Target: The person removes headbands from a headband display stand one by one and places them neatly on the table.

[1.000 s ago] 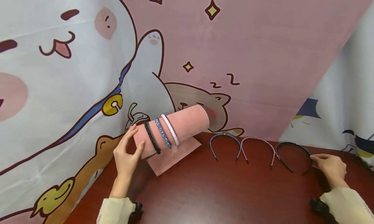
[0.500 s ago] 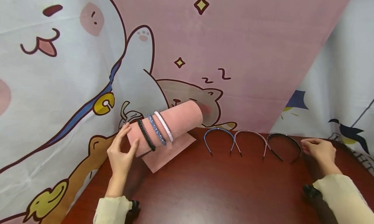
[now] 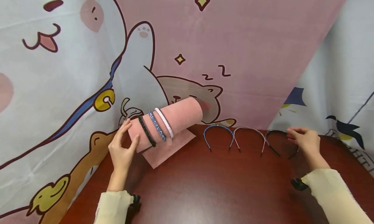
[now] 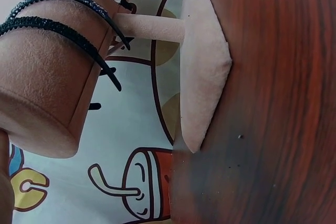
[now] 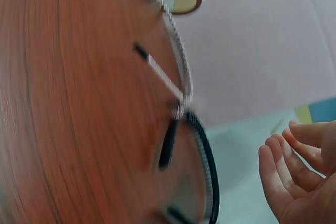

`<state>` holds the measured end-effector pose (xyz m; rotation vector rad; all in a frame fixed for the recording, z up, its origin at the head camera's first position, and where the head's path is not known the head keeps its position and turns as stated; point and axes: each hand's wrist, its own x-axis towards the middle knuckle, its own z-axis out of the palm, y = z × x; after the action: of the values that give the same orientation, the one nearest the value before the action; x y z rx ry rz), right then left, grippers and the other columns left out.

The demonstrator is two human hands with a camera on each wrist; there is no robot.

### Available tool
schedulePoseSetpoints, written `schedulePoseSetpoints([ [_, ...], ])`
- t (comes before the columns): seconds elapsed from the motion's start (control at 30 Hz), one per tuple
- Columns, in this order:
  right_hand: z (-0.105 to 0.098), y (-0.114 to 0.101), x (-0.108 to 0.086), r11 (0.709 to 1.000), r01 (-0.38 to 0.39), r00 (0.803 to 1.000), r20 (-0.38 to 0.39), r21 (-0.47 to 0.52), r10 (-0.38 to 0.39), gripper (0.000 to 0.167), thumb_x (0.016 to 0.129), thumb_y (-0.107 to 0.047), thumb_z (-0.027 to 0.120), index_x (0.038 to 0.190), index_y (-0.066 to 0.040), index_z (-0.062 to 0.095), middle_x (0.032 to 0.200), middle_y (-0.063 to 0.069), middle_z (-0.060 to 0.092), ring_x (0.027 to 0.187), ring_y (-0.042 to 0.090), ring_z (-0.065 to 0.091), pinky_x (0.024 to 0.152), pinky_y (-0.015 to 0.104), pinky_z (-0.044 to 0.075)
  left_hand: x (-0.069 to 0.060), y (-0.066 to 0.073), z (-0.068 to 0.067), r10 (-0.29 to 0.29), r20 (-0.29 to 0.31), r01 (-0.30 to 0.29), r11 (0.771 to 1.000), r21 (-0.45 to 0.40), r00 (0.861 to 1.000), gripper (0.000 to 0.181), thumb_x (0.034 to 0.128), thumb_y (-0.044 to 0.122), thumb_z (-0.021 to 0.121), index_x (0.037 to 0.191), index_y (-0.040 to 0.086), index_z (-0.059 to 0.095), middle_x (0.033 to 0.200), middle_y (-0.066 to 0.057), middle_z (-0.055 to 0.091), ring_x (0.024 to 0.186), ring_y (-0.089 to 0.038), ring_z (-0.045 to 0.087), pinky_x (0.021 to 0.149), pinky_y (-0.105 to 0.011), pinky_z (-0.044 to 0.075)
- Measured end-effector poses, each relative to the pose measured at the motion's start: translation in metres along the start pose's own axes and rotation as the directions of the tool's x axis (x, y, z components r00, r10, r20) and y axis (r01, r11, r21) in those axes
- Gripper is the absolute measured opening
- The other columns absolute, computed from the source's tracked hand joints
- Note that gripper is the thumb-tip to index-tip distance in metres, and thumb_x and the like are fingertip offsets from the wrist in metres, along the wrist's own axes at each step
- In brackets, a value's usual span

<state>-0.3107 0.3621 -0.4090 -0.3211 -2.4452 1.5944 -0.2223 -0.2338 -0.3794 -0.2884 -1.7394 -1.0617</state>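
Note:
A pink plush headband stand (image 3: 187, 115), a roll on a stem with a flat base, carries a black headband (image 3: 146, 131), a blue glitter headband (image 3: 157, 126) and a white headband (image 3: 164, 122). My left hand (image 3: 121, 152) holds its near left end, thumb in front and fingers on top. On the table stand a blue headband (image 3: 217, 125), a pink headband (image 3: 249, 128) and another black headband (image 5: 209, 156). My right hand (image 3: 305, 141) hovers by this black one, partly hiding it in the head view. In the right wrist view its loosely bent fingers hold nothing, apart from the band.
The dark red wooden table (image 3: 222, 181) stretches in front of both arms. Right behind the stand and headbands hangs a printed cartoon cloth (image 3: 248, 55), which also runs down the left side. The stand's base (image 3: 169, 151) lies on the table.
My right hand has moved left from beside the black headband's right end to over its right part. My left hand stays on the stand. The head view has shifted a little.

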Motion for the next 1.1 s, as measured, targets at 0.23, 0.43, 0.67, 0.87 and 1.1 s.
schedulePoseSetpoints([
  [0.23, 0.035, -0.028, -0.012, 0.997, 0.059, 0.998, 0.033, 0.046, -0.06, 0.019, 0.096, -0.026, 0.066, 0.106, -0.011, 0.071, 0.068, -0.032, 0.066, 0.064, -0.01, 0.067, 0.058, 0.013, 0.054, 0.001, 0.0, 0.0, -0.02, 0.01, 0.02, 1.0, -0.009, 1.0, 0.045, 0.0757, -0.01, 0.076, 0.119, -0.008, 0.067, 0.13, -0.025, 0.065, 0.132, -0.022, 0.058, 0.108, -0.015, 0.043],
  [0.43, 0.077, -0.052, -0.022, 0.981, 0.126, 0.989, 0.058, 0.145, -0.136, 0.007, 0.096, -0.018, 0.065, 0.098, -0.016, 0.072, 0.07, -0.026, 0.067, 0.066, -0.008, 0.067, 0.065, 0.015, 0.058, 0.001, 0.002, -0.002, -0.072, 0.026, 0.072, 0.997, -0.024, 0.997, 0.043, 0.0783, -0.009, 0.075, 0.121, -0.007, 0.067, 0.136, -0.025, 0.06, 0.132, -0.036, 0.055, 0.106, -0.013, 0.043],
  [0.67, 0.128, -0.078, -0.038, 0.959, 0.195, 0.969, 0.109, 0.206, -0.22, 0.023, 0.095, -0.014, 0.066, 0.108, 0.004, 0.069, 0.074, -0.022, 0.069, 0.071, -0.004, 0.069, 0.07, 0.019, 0.06, -0.004, 0.005, -0.002, -0.15, 0.012, 0.151, 0.988, -0.023, 0.989, 0.042, 0.0783, -0.007, 0.076, 0.119, -0.006, 0.068, 0.126, -0.026, 0.05, 0.122, -0.022, 0.052, 0.102, -0.012, 0.046],
  [0.87, 0.171, -0.098, -0.052, 0.944, 0.258, 0.945, 0.149, 0.207, -0.291, 0.029, 0.094, -0.012, 0.068, 0.112, 0.012, 0.068, 0.082, -0.009, 0.073, 0.074, -0.003, 0.068, 0.072, 0.022, 0.061, -0.003, 0.005, -0.001, -0.15, 0.004, 0.15, 0.988, -0.042, 0.989, 0.043, 0.0774, -0.009, 0.075, 0.12, -0.006, 0.068, 0.121, -0.021, 0.051, 0.12, -0.02, 0.053, 0.102, -0.013, 0.047],
  [1.1, 0.218, -0.12, -0.072, 0.919, 0.28, 0.918, 0.202, 0.277, -0.34, 0.026, 0.092, -0.009, 0.069, 0.11, 0.01, 0.07, 0.104, 0.028, 0.072, 0.074, -0.001, 0.066, 0.074, 0.029, 0.062, -0.004, 0.006, -0.001, -0.149, -0.014, 0.149, 0.988, -0.033, 0.989, 0.042, 0.0775, -0.008, 0.075, 0.119, -0.006, 0.069, 0.124, -0.019, 0.053, 0.121, -0.025, 0.054, 0.101, -0.015, 0.048],
])
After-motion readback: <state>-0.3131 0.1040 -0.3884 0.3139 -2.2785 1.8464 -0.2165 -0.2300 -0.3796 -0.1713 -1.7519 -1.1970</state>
